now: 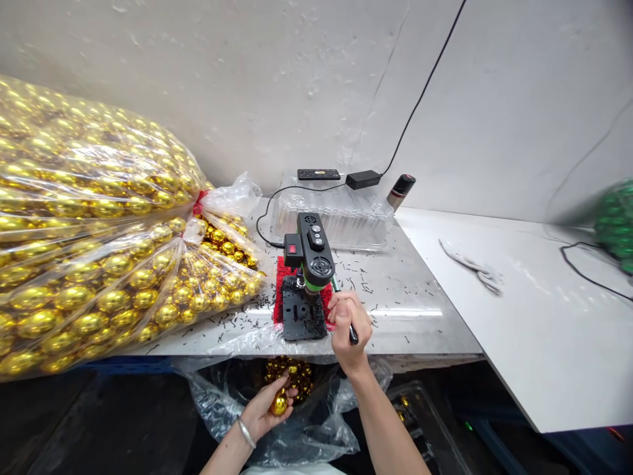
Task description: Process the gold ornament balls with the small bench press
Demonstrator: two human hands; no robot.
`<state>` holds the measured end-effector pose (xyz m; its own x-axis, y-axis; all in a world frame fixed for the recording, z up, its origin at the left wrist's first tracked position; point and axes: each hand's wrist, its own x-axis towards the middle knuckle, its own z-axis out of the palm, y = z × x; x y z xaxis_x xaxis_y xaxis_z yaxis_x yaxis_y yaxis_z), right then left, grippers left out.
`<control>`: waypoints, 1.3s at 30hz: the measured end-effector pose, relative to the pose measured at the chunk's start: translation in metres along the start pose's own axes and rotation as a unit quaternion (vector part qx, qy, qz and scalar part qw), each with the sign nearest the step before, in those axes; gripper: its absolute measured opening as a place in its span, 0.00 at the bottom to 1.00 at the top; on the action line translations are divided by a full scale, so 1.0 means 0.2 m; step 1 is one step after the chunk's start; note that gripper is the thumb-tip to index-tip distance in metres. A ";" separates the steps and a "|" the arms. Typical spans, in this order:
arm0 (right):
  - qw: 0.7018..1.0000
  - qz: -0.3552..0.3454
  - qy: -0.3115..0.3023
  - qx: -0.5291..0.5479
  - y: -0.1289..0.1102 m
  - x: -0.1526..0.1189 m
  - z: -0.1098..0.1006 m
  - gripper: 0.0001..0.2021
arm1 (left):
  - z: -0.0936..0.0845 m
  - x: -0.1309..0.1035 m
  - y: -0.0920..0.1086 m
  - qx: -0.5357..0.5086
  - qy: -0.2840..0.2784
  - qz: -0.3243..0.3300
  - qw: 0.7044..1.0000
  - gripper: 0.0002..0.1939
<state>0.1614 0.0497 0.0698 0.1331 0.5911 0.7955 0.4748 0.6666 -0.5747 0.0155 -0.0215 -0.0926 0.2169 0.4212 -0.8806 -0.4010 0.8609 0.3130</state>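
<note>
My left hand (262,406) cups a gold ball (279,404), my right hand (351,323) grips the lever (353,336); whether the balls below (301,378) are finished or waiting is unclear.

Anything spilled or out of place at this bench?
Yes: short, thin black slivers lie loose across the shiny grey tabletop, around the black lever-operated machine on its red mat. Their random scatter looks like uncleared debris.
</note>
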 end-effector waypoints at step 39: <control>0.999 -0.023 -0.027 0.011 0.05 -0.04 -0.01 0.14 | 0.34 -0.24 0.54 0.075 -0.049 0.379 0.921 0.21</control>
<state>0.1660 0.0501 0.0577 0.0647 0.5834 0.8096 0.4606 0.7023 -0.5428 0.0218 0.0715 0.0075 0.0082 0.9347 -0.3553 -0.3444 0.3362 0.8766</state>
